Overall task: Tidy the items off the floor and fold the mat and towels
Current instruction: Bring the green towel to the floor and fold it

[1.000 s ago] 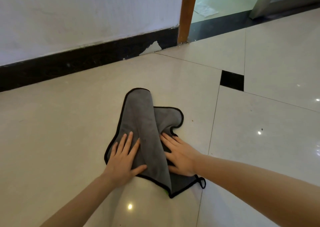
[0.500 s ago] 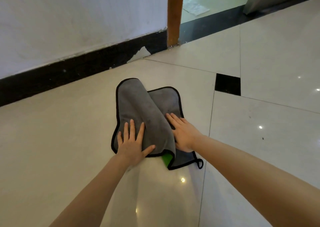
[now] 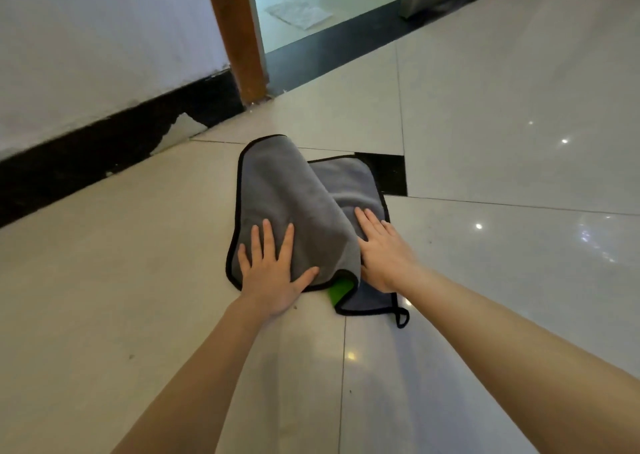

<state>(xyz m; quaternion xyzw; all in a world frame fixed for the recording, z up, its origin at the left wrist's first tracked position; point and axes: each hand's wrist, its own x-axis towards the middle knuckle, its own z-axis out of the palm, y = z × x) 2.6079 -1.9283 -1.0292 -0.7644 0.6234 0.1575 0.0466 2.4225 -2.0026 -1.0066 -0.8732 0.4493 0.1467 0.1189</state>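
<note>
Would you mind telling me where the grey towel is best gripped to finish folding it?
Probably pinch the grey towel at the near right corner, by its black loop, coming from the right. That lower layer lies flat and exposed there, while the left hand presses the folded flap and the right hand rests beside it.

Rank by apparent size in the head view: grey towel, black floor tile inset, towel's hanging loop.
1. grey towel, largest by far.
2. black floor tile inset, partly covered by the towel, so its full extent is unsure.
3. hanging loop, smallest.
</note>
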